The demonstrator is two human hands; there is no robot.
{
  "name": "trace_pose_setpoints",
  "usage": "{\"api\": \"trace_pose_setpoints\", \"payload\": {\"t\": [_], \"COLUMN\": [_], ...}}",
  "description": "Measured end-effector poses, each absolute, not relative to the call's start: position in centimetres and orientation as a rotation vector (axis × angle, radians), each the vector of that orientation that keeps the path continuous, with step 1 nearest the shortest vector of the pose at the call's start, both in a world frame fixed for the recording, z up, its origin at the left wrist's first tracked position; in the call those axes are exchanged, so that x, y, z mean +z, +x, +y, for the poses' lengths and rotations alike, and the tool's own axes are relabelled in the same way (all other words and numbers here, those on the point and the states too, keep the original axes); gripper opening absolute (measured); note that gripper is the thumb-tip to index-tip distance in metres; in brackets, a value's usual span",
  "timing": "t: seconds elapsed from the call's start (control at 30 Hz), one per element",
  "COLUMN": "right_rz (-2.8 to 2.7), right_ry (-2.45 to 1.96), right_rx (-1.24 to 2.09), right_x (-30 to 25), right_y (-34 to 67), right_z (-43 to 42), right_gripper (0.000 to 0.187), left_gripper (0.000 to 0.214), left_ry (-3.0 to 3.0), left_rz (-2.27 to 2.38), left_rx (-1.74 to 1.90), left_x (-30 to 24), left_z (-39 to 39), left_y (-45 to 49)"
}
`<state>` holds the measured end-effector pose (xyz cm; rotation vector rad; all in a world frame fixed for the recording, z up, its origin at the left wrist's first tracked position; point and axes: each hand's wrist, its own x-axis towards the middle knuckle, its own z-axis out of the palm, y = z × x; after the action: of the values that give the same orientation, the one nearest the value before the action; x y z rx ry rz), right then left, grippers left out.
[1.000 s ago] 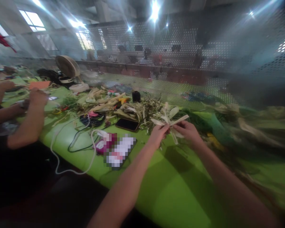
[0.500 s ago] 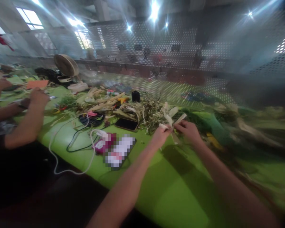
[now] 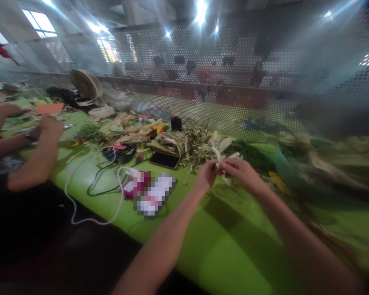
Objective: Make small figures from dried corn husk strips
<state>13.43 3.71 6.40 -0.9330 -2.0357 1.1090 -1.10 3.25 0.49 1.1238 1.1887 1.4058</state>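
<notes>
Pale strips of dried corn husk (image 3: pixel 225 144) stick up and out from between my two hands above the green table. My left hand (image 3: pixel 207 176) is closed around their lower part, its fingertips partly hidden. Close against it, my right hand (image 3: pixel 240 171) pinches the same husk with thumb and fingers, and one strip juts out over its knuckles. A short end hangs below the fingers. Just behind the hands lies a heap of dried stems and husk pieces (image 3: pixel 199 143).
On the green table (image 3: pixel 233 254) lie a dark phone (image 3: pixel 164 160), a blurred-out phone (image 3: pixel 156 194), a magenta packet (image 3: pixel 137 184) and a white cable (image 3: pixel 90 222). Green netting (image 3: pixel 283 164) is at right. A co-worker's arms (image 3: pixel 41 151) and a fan (image 3: pixel 86 83) are at left.
My right hand has moved left and now meets the fingers of my left hand at the husk. The left hand has turned slightly. The co-worker's hands have shifted a little.
</notes>
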Motion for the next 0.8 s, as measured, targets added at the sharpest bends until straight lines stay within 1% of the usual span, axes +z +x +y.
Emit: {"api": "trace_pose_setpoints", "payload": {"t": [0.13,0.3,0.4,0.53,0.6,0.7,0.8], "right_rz": [-2.005,-1.945,-1.958,-1.997,-2.049,-2.174,-2.308], "right_ry": [-0.978,-0.979,-0.966,-0.951,-0.951,-0.901,-0.83], "right_rx": [1.026,0.943,0.941,0.892,0.806,0.654,0.406], "right_x": [6.1,5.8,5.6,5.3,5.0,4.6,4.6], "right_y": [15.0,15.7,15.6,15.4,15.4,15.3,15.1], "right_z": [5.2,6.3,6.4,6.3,6.3,6.3,6.0], "right_gripper": [0.022,0.019,0.019,0.019,0.021,0.027,0.027], "left_gripper": [0.012,0.022,0.027,0.022,0.023,0.033,0.039], "left_ry": [1.173,0.979,0.895,0.843,0.822,0.795,0.772], "left_rz": [1.084,0.852,0.737,0.643,0.636,0.688,0.771], "left_rx": [1.385,1.365,1.34,1.315,1.299,1.319,1.364], "left_x": [0.7,0.8,1.0,1.1,1.1,1.1,1.1], "left_z": [3.3,3.2,3.2,3.3,3.3,3.2,3.2], "left_y": [-1.6,-1.5,-1.3,-1.4,-1.4,-1.4,-1.2]}}
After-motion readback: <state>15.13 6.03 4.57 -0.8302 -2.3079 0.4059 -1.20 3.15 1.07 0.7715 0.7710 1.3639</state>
